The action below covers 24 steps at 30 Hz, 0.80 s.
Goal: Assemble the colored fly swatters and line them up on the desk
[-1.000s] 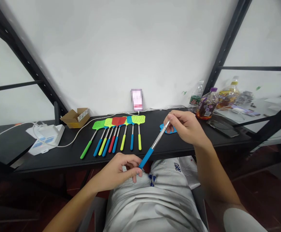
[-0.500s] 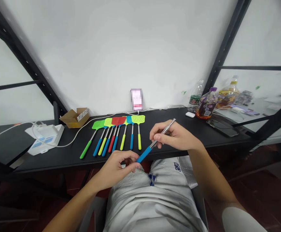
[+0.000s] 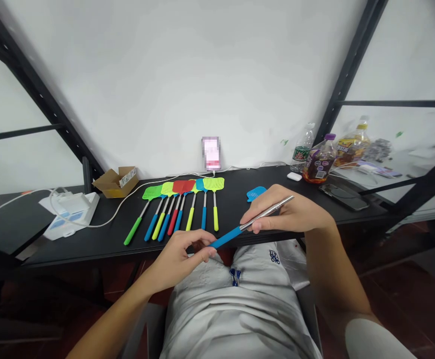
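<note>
My left hand (image 3: pixel 189 253) is closed around the lower end of a blue fly swatter handle (image 3: pixel 224 238), just in front of the table edge. Its bare metal rod slants up to the right, with ridges near the free tip. On that rod, my right hand (image 3: pixel 284 212) has its thumb and fingers pinched. Behind the right hand a blue fly swatter head (image 3: pixel 255 192) lies on the table, partly hidden by the fingers. To the left, several fly swatters lie side by side, among them a green swatter (image 3: pixel 153 193), a red swatter (image 3: pixel 183 186) and a yellow swatter (image 3: pixel 214 184).
The black table (image 3: pixel 105 239) runs along a white wall. A phone (image 3: pixel 211 153) leans there on a cable. An open cardboard box (image 3: pixel 116 183) and white power strip (image 3: pixel 73 209) stand left. Bottles (image 3: pixel 320 162), a white case (image 3: pixel 294 177) and a dark phone (image 3: pixel 343 197) are right.
My right hand has moved right along the metal rod, and the handle now slants less steeply. The blue swatter head behind it has come into view. My left hand stays nearly in place.
</note>
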Tool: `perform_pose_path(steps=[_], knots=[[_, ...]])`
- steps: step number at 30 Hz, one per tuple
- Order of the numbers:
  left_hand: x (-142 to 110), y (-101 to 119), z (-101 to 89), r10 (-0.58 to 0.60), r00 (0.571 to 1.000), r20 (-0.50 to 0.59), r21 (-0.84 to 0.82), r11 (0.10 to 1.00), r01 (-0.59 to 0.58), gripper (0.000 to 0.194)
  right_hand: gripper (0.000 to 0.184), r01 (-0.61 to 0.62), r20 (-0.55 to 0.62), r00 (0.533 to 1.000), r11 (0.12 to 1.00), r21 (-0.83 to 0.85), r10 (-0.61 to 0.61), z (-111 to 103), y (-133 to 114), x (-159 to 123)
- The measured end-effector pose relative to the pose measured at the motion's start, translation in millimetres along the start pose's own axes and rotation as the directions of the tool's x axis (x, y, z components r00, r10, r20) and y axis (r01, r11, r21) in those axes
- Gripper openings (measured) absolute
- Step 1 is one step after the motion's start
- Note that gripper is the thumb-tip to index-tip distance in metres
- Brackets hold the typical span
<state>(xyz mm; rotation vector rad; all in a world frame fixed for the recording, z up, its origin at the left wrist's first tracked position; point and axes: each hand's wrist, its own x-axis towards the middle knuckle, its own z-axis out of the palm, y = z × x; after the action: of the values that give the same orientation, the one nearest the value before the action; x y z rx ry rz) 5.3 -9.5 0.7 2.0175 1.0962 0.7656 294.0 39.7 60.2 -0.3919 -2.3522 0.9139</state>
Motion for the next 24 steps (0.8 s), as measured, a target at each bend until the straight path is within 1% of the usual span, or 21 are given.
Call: perform_pose_path(steps=[6,10,13,16,18,20,24], knots=[[-1.2,0.6,-1.3,0.009,0.999,0.039,-0.002,1.000,-0.009,0.017,0.025,0.007,-0.013,1.000,0.997,-0.081,-0.008,-4.4,-6.3,-2.0],[-2.7,1.1,-3.7,0.004,0.999,0.047,0.008,1.000,-0.004,0.019,0.024,-0.009,-0.034,0.999,0.995,-0.100,0.005,-7.5,-9.0,-6.1],[-3.0,0.9,-5.8,-0.008,0.999,0.044,0.026,1.000,0.007,0.020,0.022,-0.042,-0.127,0.991,0.997,-0.069,0.033,-12.2,-10.3,-13.5],[-2.5,-0.5,-7.2,-0.019,1.000,0.023,0.028,0.999,0.019,0.019,0.020,-0.078,-0.257,0.964,0.996,-0.034,0.067,-17.5,-11.1,-21.3],[-2.0,-2.0,-7.5,-0.032,0.999,0.010,0.043,0.999,0.032,0.019,0.019,-0.087,-0.319,0.945,0.996,-0.015,0.077,-19.8,-11.1,-24.9],[-1.6,-3.5,-7.4,-0.039,0.999,-0.007,0.075,0.996,0.039,0.020,0.017,-0.089,-0.356,0.930,0.996,0.005,0.084,-20.7,-10.6,-26.8],[-0.6,-5.9,-7.6,-0.017,0.999,-0.037,0.092,0.996,0.020,0.021,0.016,-0.128,-0.363,0.922,0.991,0.040,0.134,-19.0,-9.8,-27.1]])
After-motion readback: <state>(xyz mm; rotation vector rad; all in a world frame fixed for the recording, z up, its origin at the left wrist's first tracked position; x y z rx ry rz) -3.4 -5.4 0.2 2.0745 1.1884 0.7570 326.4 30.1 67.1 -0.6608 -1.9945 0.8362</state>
